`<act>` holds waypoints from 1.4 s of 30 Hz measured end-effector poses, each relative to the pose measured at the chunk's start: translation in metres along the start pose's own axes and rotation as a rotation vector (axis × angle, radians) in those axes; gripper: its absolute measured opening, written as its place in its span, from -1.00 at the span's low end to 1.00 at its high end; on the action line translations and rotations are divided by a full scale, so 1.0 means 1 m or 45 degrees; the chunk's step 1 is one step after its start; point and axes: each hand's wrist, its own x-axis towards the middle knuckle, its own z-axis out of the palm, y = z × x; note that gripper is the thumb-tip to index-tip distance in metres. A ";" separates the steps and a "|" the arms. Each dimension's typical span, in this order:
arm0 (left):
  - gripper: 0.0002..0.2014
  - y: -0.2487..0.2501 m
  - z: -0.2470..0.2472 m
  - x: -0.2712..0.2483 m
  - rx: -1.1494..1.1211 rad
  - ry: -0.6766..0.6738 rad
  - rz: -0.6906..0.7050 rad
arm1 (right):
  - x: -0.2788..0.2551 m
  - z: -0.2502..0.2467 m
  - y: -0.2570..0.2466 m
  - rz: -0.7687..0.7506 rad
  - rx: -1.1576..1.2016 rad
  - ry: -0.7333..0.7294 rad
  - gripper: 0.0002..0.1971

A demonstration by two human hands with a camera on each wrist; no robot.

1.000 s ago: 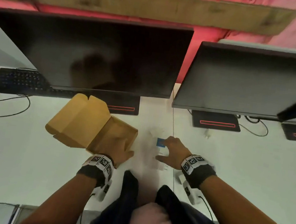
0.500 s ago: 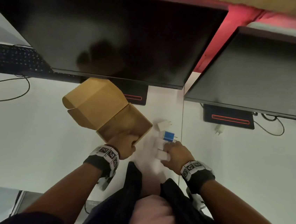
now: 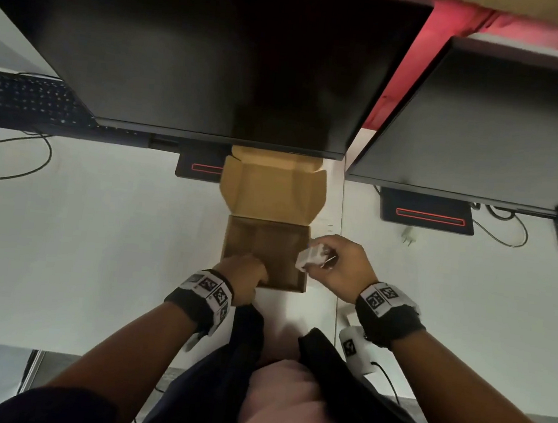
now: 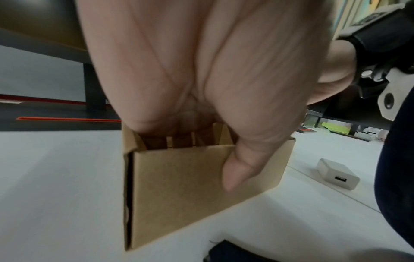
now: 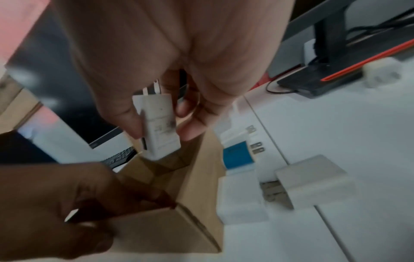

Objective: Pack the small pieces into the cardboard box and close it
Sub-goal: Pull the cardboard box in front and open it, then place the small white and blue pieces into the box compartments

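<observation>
An open brown cardboard box (image 3: pixel 281 246) sits straight in front of me, its lid flap (image 3: pixel 273 186) folded back toward the monitor. My left hand (image 3: pixel 247 273) grips the box's near wall (image 4: pixel 190 186), thumb outside and fingers inside. My right hand (image 3: pixel 334 262) pinches a white plug charger (image 3: pixel 310 257) just above the box's right rim, prongs pointing up (image 5: pixel 156 124). Right of the box lie a blue-and-white charger (image 5: pixel 237 157) and two more white chargers (image 5: pixel 241 195) (image 5: pixel 313 180). The box's floor looks bare where it shows.
Two dark monitors (image 3: pixel 218 50) (image 3: pixel 503 124) overhang the back of the white table (image 3: pixel 95 243), with their black bases (image 3: pixel 199 168) (image 3: pixel 425 216) behind the box. A keyboard (image 3: pixel 24 102) and cables lie far left. Another small white plug (image 3: pixel 409 237) lies near the right base.
The box has turned from slanting left to square in front of me, lid pointing away. My right hand has lifted a white charger off the table to the box's right rim.
</observation>
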 end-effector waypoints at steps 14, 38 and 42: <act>-0.74 -0.052 0.000 -0.023 -0.611 0.892 -0.306 | 0.035 0.063 -0.038 -0.058 -0.403 -0.363 -0.87; -0.69 -0.048 0.003 -0.007 -0.507 0.368 -0.208 | 0.035 0.089 -0.035 0.004 -0.336 -0.635 -0.54; -0.88 -0.044 0.002 -0.007 -0.503 0.448 -0.260 | 0.029 0.070 -0.033 -0.125 -0.260 -0.441 -0.73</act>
